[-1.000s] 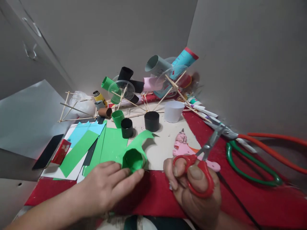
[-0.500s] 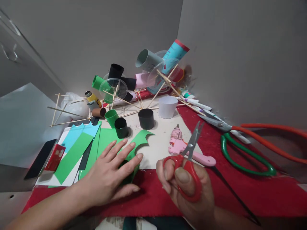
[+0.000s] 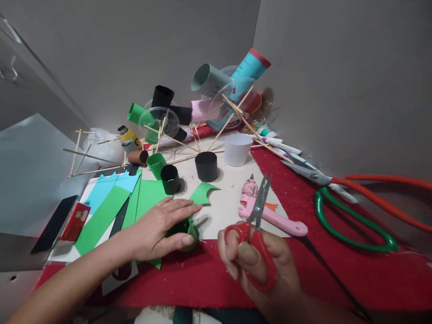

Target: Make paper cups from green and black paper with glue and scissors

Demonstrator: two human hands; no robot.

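My left hand (image 3: 165,229) reaches over a green rounded object (image 3: 193,234), its thumb at the front and its fingers across the top; much of the object is hidden beneath the palm. Held up in my right hand (image 3: 266,265) is a small pair of scissors (image 3: 259,209) with red handles, thumb and finger through the loops and blades slightly apart, pointing up. A pink glue gun (image 3: 276,220) lies just behind the scissors. Beyond my left fingers is a cut green paper piece (image 3: 202,193) with a notched end.
Green paper strips (image 3: 103,220) and blue paper (image 3: 108,189) lie at left beside a red box (image 3: 76,222). Black paper rings (image 3: 206,166), a green ring (image 3: 156,165) and a white paper cup (image 3: 238,150) stand behind. Stick frames carry paper tubes (image 3: 211,81). Large shears (image 3: 357,243) lie at right.
My left hand has turned, its fingers drawn closer together over the green object, which now shows more. The scissors in my right hand have shifted slightly left and down.
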